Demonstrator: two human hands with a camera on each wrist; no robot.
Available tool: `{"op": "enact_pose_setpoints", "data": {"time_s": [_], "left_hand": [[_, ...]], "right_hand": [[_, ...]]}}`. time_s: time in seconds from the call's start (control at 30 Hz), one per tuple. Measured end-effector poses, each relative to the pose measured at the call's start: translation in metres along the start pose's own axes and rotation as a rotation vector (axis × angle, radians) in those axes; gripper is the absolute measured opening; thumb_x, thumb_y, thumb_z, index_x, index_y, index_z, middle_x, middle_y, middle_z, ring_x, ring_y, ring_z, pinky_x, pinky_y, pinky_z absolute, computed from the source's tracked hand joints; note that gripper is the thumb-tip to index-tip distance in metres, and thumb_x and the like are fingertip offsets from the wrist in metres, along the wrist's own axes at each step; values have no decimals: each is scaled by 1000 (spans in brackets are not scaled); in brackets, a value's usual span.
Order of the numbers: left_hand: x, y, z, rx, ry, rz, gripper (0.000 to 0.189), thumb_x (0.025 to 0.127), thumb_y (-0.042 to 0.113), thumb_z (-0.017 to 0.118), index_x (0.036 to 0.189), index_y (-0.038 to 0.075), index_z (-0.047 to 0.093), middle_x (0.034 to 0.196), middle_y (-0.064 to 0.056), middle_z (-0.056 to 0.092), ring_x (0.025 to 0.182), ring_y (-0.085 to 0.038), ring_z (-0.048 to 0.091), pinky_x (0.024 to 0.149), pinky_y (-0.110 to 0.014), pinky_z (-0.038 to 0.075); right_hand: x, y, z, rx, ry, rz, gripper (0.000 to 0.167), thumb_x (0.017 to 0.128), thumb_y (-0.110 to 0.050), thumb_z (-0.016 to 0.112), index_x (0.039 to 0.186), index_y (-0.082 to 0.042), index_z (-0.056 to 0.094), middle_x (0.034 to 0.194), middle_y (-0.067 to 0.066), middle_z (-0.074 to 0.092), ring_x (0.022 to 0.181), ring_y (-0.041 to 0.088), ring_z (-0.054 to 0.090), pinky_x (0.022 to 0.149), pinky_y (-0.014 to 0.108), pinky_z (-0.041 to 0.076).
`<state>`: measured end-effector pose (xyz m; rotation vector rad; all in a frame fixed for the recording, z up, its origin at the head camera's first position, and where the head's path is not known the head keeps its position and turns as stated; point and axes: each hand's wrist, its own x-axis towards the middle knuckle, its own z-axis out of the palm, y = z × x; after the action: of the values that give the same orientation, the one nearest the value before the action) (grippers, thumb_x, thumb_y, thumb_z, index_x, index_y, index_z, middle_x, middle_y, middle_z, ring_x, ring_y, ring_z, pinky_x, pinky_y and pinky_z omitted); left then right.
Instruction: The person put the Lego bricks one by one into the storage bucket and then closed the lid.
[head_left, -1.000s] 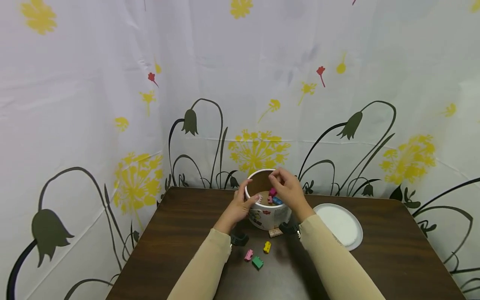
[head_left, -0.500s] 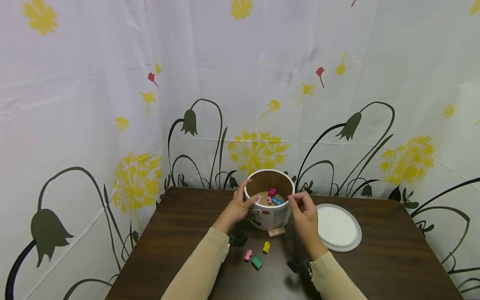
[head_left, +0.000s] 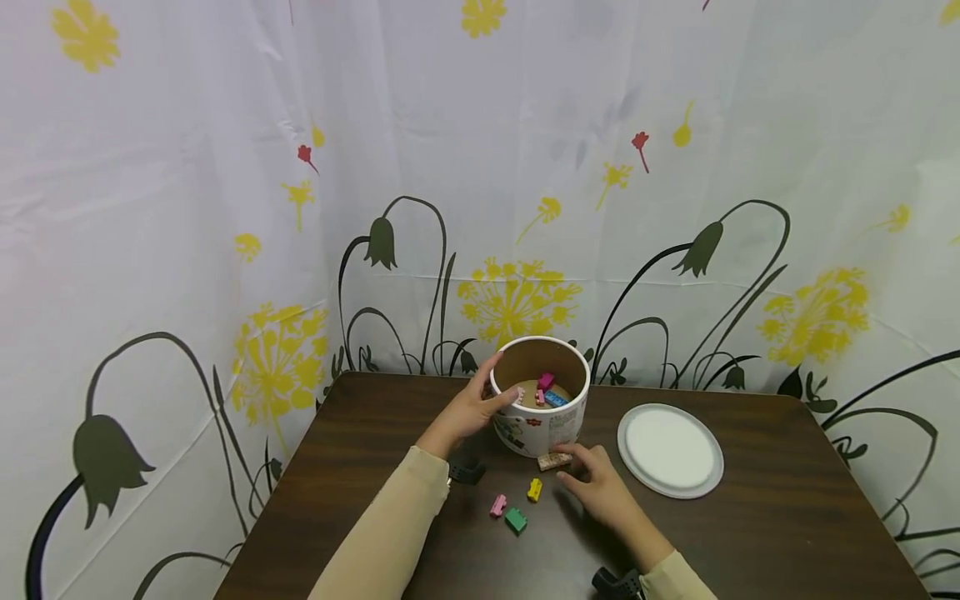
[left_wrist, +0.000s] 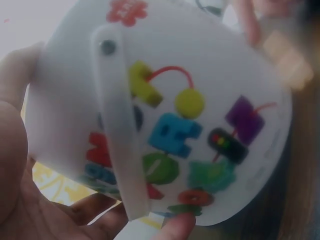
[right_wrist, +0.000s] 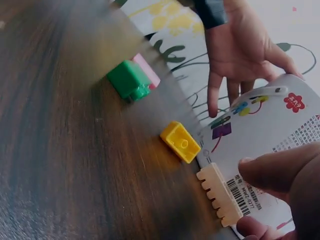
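My left hand (head_left: 468,412) grips a white printed bucket (head_left: 564,427) by its left side, thumb over the front rim. In the left wrist view the bucket's pale strap handle (left_wrist: 120,130) hangs down beside the fingers. Inside lie a magenta block (head_left: 546,381), a blue block (head_left: 555,399) and a small pink one (head_left: 539,398). A peach building block (head_left: 553,462) lies on the table at the bucket's foot. My right hand (head_left: 606,493) reaches to it, index fingertip right at its end and thumb apart from it.
On the dark wooden table (head_left: 360,467), a yellow block (head_left: 534,490), a pink block (head_left: 498,506) and a green block (head_left: 516,521) lie in front of the bucket. A white round lid (head_left: 671,451) lies to the right. A flower-printed curtain (head_left: 405,125) hangs behind.
My right hand has come out of the bucket's mouth, passed its right rim and dropped to the peach block. My left hand has stayed on the bucket.
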<state>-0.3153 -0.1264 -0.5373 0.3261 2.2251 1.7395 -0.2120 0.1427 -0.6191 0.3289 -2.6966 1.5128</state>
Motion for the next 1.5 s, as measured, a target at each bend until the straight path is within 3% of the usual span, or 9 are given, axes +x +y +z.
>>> {"op": "enact_pose_setpoints", "data": {"time_s": [0.27,0.53,0.8,0.97,1.17,1.5], "left_hand": [[-4,-1,-6,-20,-24,-19,98,95,47,85,171,51,22,174,-21,36,150,-41,49,111,-71,49],[-2,-1,-6,-12,-35,-5,97,97,46,84,172,47,23,173,-23,38,150,-41,50,109,-71,51],[-1,0,-5,-7,-32,6,96,97,43,84,172,44,24,170,-26,42,143,-38,56,110,-69,51],[-2,-1,-6,1,-6,12,96,95,48,85,171,44,27,170,-25,43,146,-39,54,111,-67,51],[-4,-1,-7,6,-10,16,97,94,50,85,171,46,26,173,-23,39,154,-43,47,116,-66,48],[-4,-3,-8,2,-19,8,95,95,51,84,171,47,26,172,-24,39,151,-40,51,114,-67,49]], "right_hand": [[-8,0,10,-185,-2,32,38,95,-15,85,130,-25,75,103,3,49,90,12,42,78,28,41],[-8,-5,8,-201,42,25,29,91,-7,87,108,-21,68,110,6,48,96,15,43,84,33,45],[-3,0,2,-239,40,29,40,89,-9,89,123,-20,71,106,7,57,92,15,48,80,36,48],[1,6,7,-282,51,15,33,88,-10,90,114,-22,72,98,4,55,85,14,47,73,32,44],[-1,6,6,-218,27,41,28,89,-9,89,101,-25,69,90,0,54,82,12,46,70,27,41],[-6,9,5,-67,-53,112,23,93,-16,88,105,-26,70,99,3,54,81,13,53,70,25,45]]}}
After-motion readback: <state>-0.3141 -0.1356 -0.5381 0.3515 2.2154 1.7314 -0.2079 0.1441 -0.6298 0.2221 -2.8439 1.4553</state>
